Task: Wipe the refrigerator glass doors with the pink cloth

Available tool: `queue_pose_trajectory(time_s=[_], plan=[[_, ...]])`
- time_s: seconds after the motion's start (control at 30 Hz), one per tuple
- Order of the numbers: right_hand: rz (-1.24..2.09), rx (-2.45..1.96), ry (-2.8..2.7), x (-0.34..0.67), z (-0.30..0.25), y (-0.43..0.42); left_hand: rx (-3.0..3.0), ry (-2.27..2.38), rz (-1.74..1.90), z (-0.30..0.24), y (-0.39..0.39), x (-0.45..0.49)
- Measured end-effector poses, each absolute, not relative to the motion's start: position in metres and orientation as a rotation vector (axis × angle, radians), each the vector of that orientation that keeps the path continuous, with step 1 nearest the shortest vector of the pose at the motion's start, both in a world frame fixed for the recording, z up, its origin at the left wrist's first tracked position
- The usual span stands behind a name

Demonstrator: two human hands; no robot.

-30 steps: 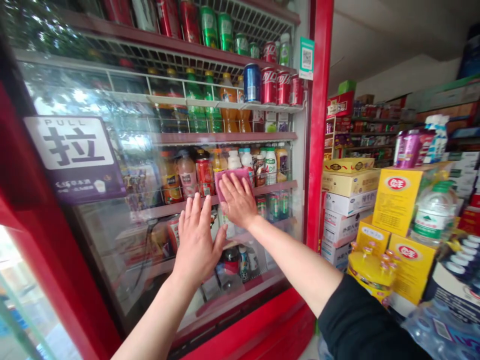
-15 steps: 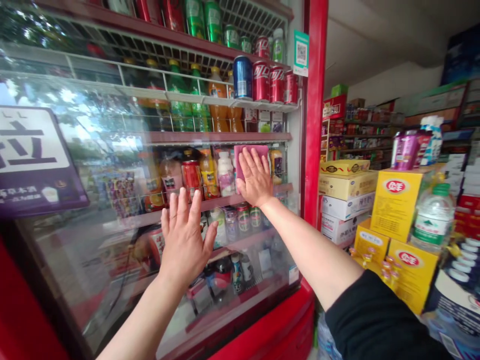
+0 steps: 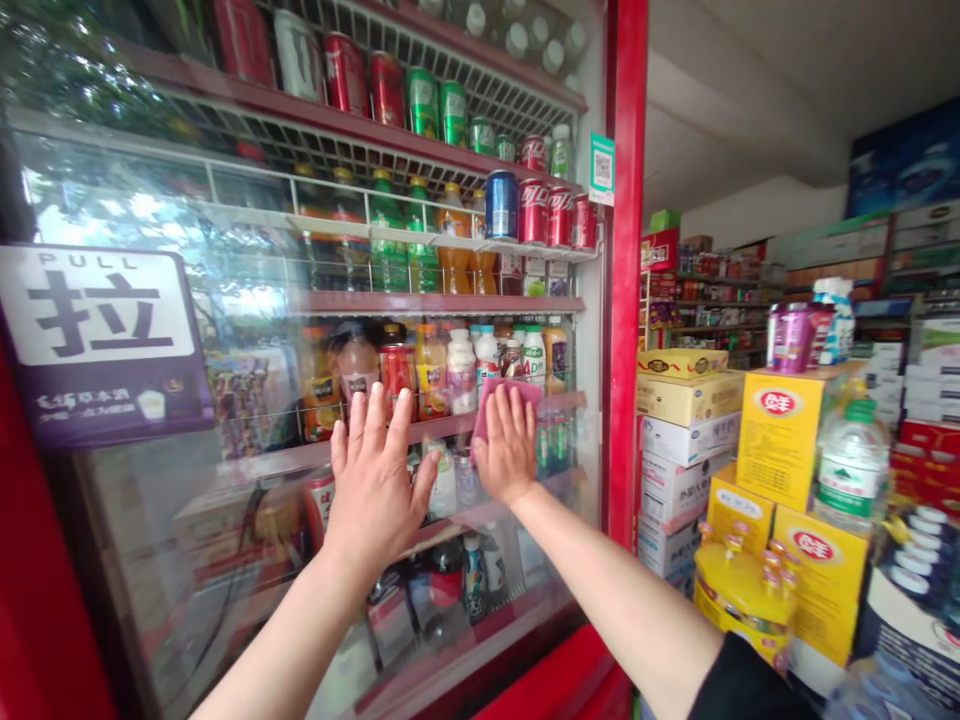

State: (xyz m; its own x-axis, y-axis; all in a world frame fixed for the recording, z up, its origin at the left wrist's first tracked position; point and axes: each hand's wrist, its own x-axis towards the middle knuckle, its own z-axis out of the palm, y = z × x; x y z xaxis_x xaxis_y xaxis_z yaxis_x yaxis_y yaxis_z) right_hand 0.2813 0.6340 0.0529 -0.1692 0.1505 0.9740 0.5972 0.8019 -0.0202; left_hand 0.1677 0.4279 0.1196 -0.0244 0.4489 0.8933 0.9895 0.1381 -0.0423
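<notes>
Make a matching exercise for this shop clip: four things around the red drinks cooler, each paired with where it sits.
Things:
1. Pink cloth
2. Blue metal drinks can
3. Purple-and-white PULL sign
4. Yellow cardboard carton

Places:
A. On the glass door, up and left of the left hand
B. On a wire shelf beside red Coca-Cola cans
C. Pressed to the glass under the right hand
D. Stacked right of the red door frame

Pairs: 1-C; 2-B; 3-A; 4-D
</notes>
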Motion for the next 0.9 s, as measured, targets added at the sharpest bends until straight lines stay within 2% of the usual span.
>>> queue_pose_trajectory(time_s=[0.1, 0.2, 0.47, 0.7, 0.9], plan=[[-0.544, -0.363, -1.885, 0.262, 0.069, 0.612, -1.435, -1.589, -0.829, 0.122, 0.431, 0.167], [-0.579, -0.274, -1.96, 0.262, 0.107, 0.61, -1.442, -1.584, -0.836, 0.125, 0.436, 0.168], [-0.531, -0.452, -1.788, 0.297, 0.182, 0.648, -1.487, -1.552, -0.833, 0.126, 0.452, 0.179], [-0.576, -0.561, -1.69, 0.331, 0.215, 0.697, -1.509, -1.525, -0.821, 0.12, 0.464, 0.188], [-0.605, -0.684, -1.589, 0.362, 0.213, 0.75, -1.541, -1.499, -0.819, 0.113, 0.472, 0.192]])
